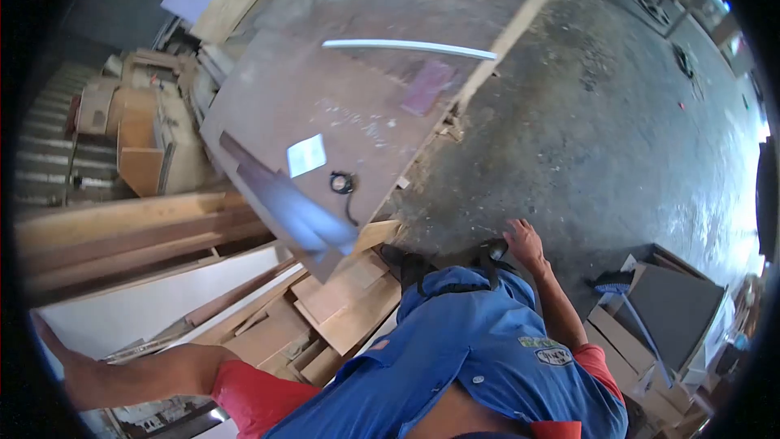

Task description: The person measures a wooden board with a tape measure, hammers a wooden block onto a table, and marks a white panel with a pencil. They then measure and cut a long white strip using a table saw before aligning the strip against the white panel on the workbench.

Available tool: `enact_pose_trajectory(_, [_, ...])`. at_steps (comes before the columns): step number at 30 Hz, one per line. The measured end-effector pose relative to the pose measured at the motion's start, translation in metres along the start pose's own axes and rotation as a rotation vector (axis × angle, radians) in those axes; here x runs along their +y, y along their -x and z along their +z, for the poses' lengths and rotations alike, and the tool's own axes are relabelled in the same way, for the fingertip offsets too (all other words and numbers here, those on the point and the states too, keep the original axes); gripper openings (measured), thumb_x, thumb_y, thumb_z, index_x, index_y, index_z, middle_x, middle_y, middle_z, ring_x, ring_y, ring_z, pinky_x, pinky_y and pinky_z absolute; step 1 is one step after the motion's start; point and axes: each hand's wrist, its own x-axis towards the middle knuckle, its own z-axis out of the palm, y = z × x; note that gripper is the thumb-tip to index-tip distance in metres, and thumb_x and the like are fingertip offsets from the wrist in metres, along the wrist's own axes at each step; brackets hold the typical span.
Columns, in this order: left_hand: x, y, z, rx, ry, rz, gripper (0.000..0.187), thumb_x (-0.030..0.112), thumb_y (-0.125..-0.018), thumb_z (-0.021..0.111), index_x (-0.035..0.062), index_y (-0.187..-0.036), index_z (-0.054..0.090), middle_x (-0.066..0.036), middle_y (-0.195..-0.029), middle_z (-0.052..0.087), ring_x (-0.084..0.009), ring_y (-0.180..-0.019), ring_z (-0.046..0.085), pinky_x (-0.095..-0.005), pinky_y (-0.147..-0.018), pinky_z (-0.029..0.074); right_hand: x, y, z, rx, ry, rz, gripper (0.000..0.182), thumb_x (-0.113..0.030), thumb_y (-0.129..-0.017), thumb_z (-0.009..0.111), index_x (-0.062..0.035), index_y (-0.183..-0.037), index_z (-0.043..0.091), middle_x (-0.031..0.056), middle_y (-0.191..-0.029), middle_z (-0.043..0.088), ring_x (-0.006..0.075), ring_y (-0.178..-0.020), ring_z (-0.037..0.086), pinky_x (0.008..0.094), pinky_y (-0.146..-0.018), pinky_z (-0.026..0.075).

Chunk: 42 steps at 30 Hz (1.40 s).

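Note:
My left arm stretches out to the far left, and my left hand (pixel 55 345) lies at the dark rim of the picture, beside the end of a long white board (pixel 179 305). Its fingers are blurred and cut off, so I cannot tell what they hold. In front of my body, my right hand (pixel 524 244) hangs over the floor near my shoe, fingers loosely extended and nothing in them. Ahead is a worktable (pixel 276 89) bearing a tape measure (pixel 342 183), a sheet of paper (pixel 306 155), dark glossy strips (pixel 284 199), a pale strip (pixel 406 48) and a reddish flat piece (pixel 427 88).
Wood offcuts (pixel 345 301) are piled between me and the table. Long timber boards (pixel 138 228) lie to the left, with wooden pieces (pixel 142 134) behind them. A grey panelled box (pixel 674 309) and a brush (pixel 613 283) are at the right on the concrete floor (pixel 569 146).

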Motion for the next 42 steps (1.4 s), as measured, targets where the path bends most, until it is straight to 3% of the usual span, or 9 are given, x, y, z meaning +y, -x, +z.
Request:
enact_pose_trajectory(4, [0.08,0.033,0.005,-0.377,0.24,0.348,0.081,0.054,-0.07,0.08,-0.0071,-0.119,0.061,-0.018,-0.116,0.064,-0.0236,-0.096,0.062,-0.0368,-0.084,0.053,0.098,0.039,-0.038,0.035,0.018,0.074,0.032,-0.022,-0.082,0.067,-0.007,-0.11,0.062,0.0148,-0.104,0.064,0.0353,-0.096,0.062,0.0423,-0.083,0.051])
enact_pose_trajectory(7, [0.126,0.086,0.011,-0.694,0.3,0.142,0.074,0.05,-0.077,0.076,-0.0071,-0.121,0.06,-0.016,-0.112,0.065,-0.0237,-0.097,0.06,-0.0355,-0.087,0.046,0.146,0.049,-0.06,0.073,-0.064,0.203,0.029,-0.023,-0.082,0.067,-0.0076,-0.107,0.064,0.014,-0.1,0.066,0.034,-0.094,0.063,0.0422,-0.08,0.052])
enact_pose_trajectory(13, [0.259,0.233,0.035,-1.222,0.871,0.205,0.056,0.027,-0.083,0.075,-0.0081,-0.12,0.054,-0.017,-0.107,0.061,-0.0216,-0.093,0.058,-0.0326,-0.087,0.044,0.187,-0.016,-0.118,0.153,-0.153,0.331,0.028,-0.023,-0.081,0.069,-0.0084,-0.105,0.065,0.0149,-0.097,0.068,0.0326,-0.091,0.066,0.0407,-0.078,0.052])
enact_pose_trajectory(22, [0.44,0.467,0.184,-1.568,1.189,-0.206,0.059,0.016,-0.074,0.079,-0.0006,-0.124,0.052,-0.009,-0.113,0.06,-0.0158,-0.099,0.058,-0.031,-0.087,0.047,0.271,-0.129,-0.18,0.015,-0.006,0.471,0.036,-0.033,-0.079,0.069,-0.0093,-0.106,0.066,0.0163,-0.104,0.067,0.034,-0.101,0.062,0.0433,-0.084,0.051])
enact_pose_trajectory(23, [0.493,0.49,0.157,-1.65,1.345,-0.068,0.056,0.014,-0.073,0.079,0.0025,-0.121,0.055,-0.005,-0.111,0.062,-0.0134,-0.097,0.059,-0.0292,-0.085,0.048,0.276,-0.138,-0.197,-0.038,-0.003,0.508,0.037,-0.033,-0.079,0.069,-0.0092,-0.107,0.067,0.017,-0.105,0.067,0.0341,-0.103,0.062,0.0432,-0.085,0.05])
enact_pose_trajectory(24, [0.543,0.506,0.135,-1.815,1.207,-0.13,0.048,0.014,-0.074,0.079,0.0031,-0.116,0.06,-0.003,-0.104,0.064,-0.0122,-0.09,0.061,-0.028,-0.082,0.049,0.28,-0.148,-0.214,0.019,-0.036,0.525,0.037,-0.033,-0.078,0.069,-0.0091,-0.106,0.067,0.0173,-0.106,0.067,0.0345,-0.103,0.062,0.043,-0.085,0.05])
enact_pose_trajectory(28, [0.671,0.641,0.16,-2.27,1.594,-0.176,0.039,0.029,-0.079,0.08,0.0007,-0.102,0.067,-0.003,-0.095,0.067,-0.0106,-0.086,0.06,-0.0281,-0.078,0.048,0.303,-0.199,-0.274,0.185,-0.147,0.627,0.036,-0.032,-0.078,0.069,-0.0079,-0.105,0.069,0.0174,-0.105,0.068,0.0359,-0.099,0.064,0.0421,-0.084,0.052])
enact_pose_trajectory(36, [0.861,0.859,0.161,-2.171,1.662,-0.003,0.045,0.039,-0.083,0.075,-0.0006,-0.103,0.069,-0.005,-0.095,0.069,-0.0123,-0.088,0.061,-0.0289,-0.079,0.049,0.392,-0.333,-0.385,0.362,-0.162,0.511,0.037,-0.031,-0.079,0.069,-0.0067,-0.107,0.068,0.0156,-0.099,0.07,0.034,-0.094,0.067,0.041,-0.082,0.053])
enact_pose_trajectory(42, [0.96,0.942,0.162,-2.14,1.684,-0.055,0.036,0.031,-0.084,0.074,0.0005,-0.102,0.068,-0.006,-0.098,0.069,-0.0133,-0.093,0.062,-0.0296,-0.083,0.048,0.477,-0.452,-0.498,0.472,-0.21,0.413,0.035,-0.029,-0.08,0.069,-0.0046,-0.105,0.068,0.0159,-0.1,0.069,0.034,-0.093,0.066,0.0404,-0.082,0.053])
